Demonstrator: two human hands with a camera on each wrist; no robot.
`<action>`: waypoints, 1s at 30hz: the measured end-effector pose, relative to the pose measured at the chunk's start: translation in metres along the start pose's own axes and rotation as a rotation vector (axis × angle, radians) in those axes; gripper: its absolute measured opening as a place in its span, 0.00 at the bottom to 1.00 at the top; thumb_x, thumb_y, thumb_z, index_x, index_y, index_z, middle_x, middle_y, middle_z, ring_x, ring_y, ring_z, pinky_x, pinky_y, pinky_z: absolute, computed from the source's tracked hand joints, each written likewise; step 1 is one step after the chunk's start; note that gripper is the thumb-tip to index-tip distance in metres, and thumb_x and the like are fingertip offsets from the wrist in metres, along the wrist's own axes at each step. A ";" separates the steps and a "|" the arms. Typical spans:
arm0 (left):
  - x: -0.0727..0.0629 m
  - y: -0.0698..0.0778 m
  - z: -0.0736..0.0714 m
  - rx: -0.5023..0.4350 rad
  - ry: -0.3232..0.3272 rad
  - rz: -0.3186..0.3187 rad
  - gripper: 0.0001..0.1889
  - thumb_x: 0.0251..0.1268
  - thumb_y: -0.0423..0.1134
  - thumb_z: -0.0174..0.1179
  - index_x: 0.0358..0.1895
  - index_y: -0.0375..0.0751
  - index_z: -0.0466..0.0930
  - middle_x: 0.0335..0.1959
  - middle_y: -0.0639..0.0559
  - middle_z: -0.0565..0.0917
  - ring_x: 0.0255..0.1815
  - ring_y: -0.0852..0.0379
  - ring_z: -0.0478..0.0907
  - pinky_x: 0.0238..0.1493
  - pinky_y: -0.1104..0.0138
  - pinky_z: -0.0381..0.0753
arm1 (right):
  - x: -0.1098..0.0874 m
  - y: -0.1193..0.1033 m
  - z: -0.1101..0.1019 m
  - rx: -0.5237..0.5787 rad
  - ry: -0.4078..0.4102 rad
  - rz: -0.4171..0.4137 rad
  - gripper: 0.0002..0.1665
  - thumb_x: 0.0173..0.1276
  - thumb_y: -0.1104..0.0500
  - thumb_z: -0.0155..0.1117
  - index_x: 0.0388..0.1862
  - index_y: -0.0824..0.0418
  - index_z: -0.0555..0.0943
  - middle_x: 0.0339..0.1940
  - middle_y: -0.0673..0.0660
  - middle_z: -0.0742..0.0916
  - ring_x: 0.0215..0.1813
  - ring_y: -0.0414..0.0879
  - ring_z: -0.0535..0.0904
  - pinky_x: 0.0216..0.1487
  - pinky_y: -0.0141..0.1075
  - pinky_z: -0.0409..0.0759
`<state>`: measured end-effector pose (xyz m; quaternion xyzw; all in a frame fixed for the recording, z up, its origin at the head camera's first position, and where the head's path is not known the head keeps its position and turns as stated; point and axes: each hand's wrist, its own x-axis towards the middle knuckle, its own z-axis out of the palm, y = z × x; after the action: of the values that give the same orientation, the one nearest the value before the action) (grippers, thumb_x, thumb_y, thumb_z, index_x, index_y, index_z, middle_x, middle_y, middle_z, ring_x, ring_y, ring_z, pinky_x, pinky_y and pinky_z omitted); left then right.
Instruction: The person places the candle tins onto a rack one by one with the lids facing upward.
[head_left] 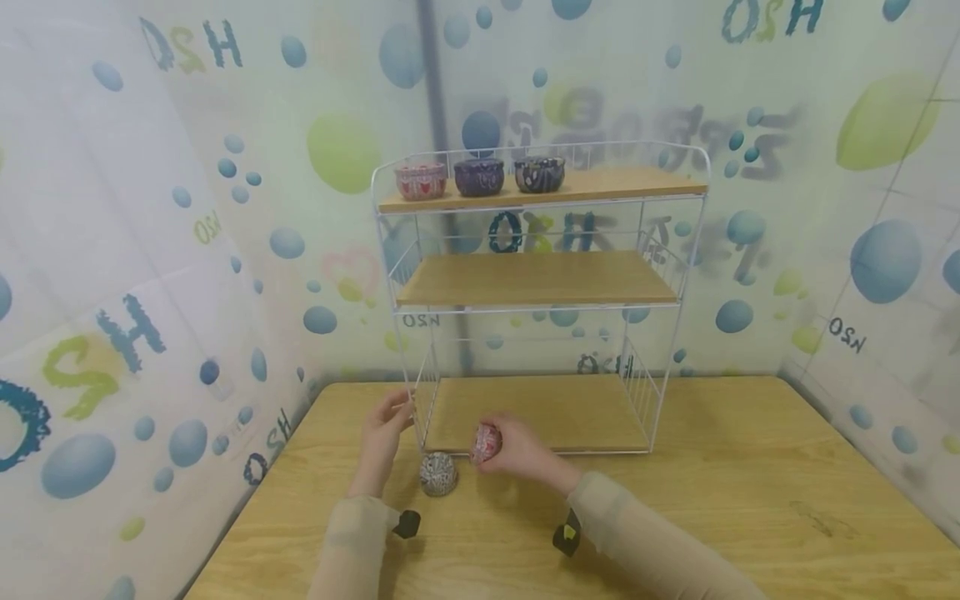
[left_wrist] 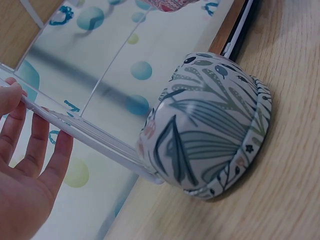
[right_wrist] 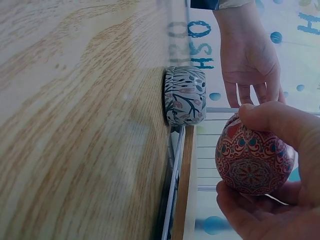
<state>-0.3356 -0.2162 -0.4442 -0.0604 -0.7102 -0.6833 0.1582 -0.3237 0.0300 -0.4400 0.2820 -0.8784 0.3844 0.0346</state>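
Note:
My right hand [head_left: 517, 450] holds a small round red patterned tin [right_wrist: 255, 157] between thumb and fingers, in front of the rack's lowest shelf. In the right wrist view its flower-patterned round face shows. At the left front post of the white wire rack [left_wrist: 95, 137], my left hand [left_wrist: 30, 165] grips the wire with thumb and fingertips. A white tin [left_wrist: 200, 125] with a leaf pattern rests on the table, rim side down, by the rack's front left corner. It sits between the two hands in the head view, touched by neither.
Three patterned tins stand on the top shelf at left: a red one [head_left: 421, 181], a dark blue one [head_left: 479, 177] and a black one [head_left: 539, 174]. The rack has wooden shelves [head_left: 536, 279] and stands on a wooden table [head_left: 750, 467] before a printed curtain [head_left: 330, 67].

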 end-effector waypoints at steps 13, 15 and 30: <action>0.003 -0.004 0.001 -0.012 0.016 0.019 0.17 0.70 0.34 0.57 0.57 0.29 0.74 0.52 0.50 0.80 0.50 0.56 0.77 0.54 0.62 0.80 | -0.001 0.001 0.001 -0.014 0.014 -0.029 0.40 0.44 0.60 0.80 0.57 0.71 0.75 0.50 0.62 0.81 0.49 0.53 0.78 0.49 0.43 0.81; 0.003 -0.003 0.000 -0.021 0.010 0.003 0.17 0.70 0.33 0.57 0.58 0.29 0.74 0.52 0.49 0.80 0.51 0.57 0.77 0.56 0.61 0.79 | -0.002 0.002 0.001 0.003 0.015 -0.027 0.40 0.44 0.61 0.79 0.57 0.72 0.74 0.50 0.63 0.81 0.49 0.54 0.78 0.49 0.43 0.81; -0.012 0.028 0.003 0.036 -0.032 -0.002 0.14 0.72 0.33 0.55 0.57 0.33 0.75 0.55 0.45 0.78 0.51 0.57 0.76 0.57 0.61 0.78 | -0.003 0.007 0.003 0.138 0.040 0.033 0.45 0.45 0.62 0.80 0.62 0.72 0.71 0.52 0.63 0.81 0.52 0.57 0.77 0.53 0.50 0.79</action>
<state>-0.3163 -0.2103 -0.4217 -0.0677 -0.7249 -0.6695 0.1471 -0.3241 0.0335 -0.4471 0.2617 -0.8534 0.4500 0.0264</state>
